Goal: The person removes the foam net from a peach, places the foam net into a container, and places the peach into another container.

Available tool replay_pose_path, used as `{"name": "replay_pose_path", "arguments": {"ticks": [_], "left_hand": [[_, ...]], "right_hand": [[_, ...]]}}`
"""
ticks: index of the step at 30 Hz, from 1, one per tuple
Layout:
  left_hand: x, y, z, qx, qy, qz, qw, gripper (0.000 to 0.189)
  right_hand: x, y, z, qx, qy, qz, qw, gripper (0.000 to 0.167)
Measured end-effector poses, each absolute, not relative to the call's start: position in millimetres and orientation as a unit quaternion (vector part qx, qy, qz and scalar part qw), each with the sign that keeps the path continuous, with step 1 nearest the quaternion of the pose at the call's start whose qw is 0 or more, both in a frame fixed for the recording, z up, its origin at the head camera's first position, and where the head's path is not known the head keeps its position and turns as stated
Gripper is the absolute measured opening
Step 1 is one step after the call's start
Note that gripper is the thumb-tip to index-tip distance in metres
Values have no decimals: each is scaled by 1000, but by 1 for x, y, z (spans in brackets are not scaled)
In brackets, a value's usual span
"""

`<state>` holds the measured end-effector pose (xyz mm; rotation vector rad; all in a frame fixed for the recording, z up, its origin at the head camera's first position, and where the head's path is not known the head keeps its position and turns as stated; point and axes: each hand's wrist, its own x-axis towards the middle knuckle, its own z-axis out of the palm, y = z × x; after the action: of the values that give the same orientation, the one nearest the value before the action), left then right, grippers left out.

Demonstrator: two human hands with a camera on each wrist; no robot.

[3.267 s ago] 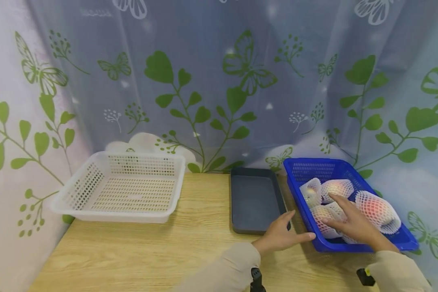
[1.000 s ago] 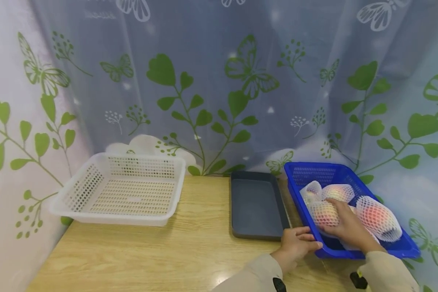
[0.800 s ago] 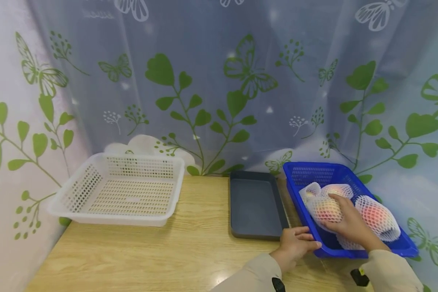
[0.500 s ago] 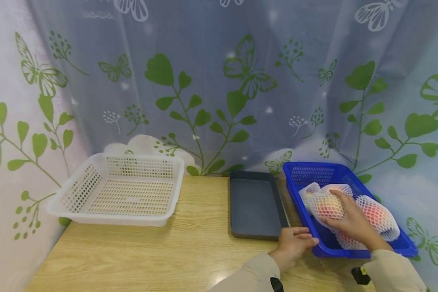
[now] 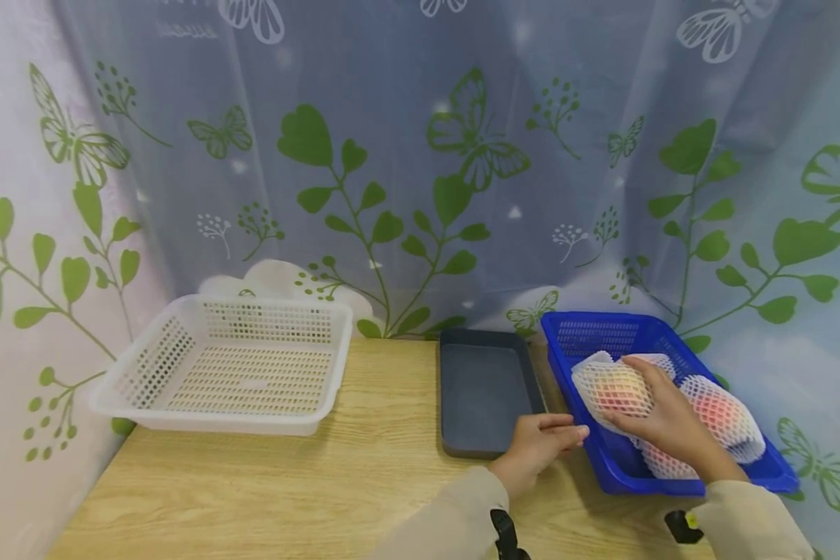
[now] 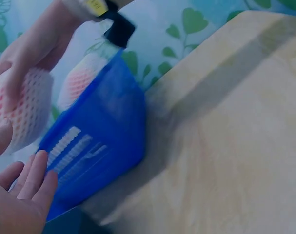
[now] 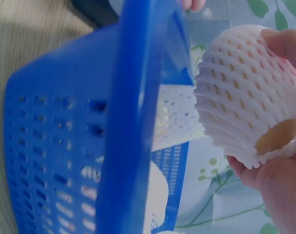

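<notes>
My right hand [image 5: 675,424] grips a red-and-yellow fruit [image 5: 612,389] wrapped in a white foam net, holding it raised over the left side of the blue basket [image 5: 658,487]. In the right wrist view the netted fruit [image 7: 245,92] sits between thumb and fingers, with brownish-yellow skin showing through the net's opening. More netted fruit [image 5: 724,416] lies inside the basket, partly hidden by the right hand. My left hand [image 5: 535,451] is at the basket's left side with its fingers extended and holds nothing; whether a fingertip touches the wall I cannot tell.
Left of the blue basket lies a shallow dark grey tray [image 5: 486,397], with nothing in it. A white perforated basket [image 5: 203,420], also without contents, stands on the left of the wooden table [image 5: 273,498]. A patterned curtain [image 5: 392,155] hangs behind.
My right hand has taken hold of a netted fruit, lifted it and shifted it slightly left. My left hand touched the basket's left edge, then drew back leftward toward the grey tray.
</notes>
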<state>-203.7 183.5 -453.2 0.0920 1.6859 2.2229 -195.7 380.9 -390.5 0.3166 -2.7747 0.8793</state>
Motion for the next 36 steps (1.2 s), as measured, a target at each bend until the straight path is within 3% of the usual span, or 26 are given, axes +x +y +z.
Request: {"name": "replay_pose_path", "arguments": {"ticks": [8,14,28,36], "left_hand": [[-225,151,-445,61,623,764,157,37],[-232,133,-448,86,616,767,161,47],[-245,94,-454,155,597,750,241,47],[-246,68,-466,149,572,760,268,45]], "right_hand": [[-198,362,-388,111,-940,314,76,94],[-201,342,-400,144,-919,355,97,90],[-204,291,-425,169,-886,426,68,86],[-208,264,-443,202,-871,435,103,86]]}}
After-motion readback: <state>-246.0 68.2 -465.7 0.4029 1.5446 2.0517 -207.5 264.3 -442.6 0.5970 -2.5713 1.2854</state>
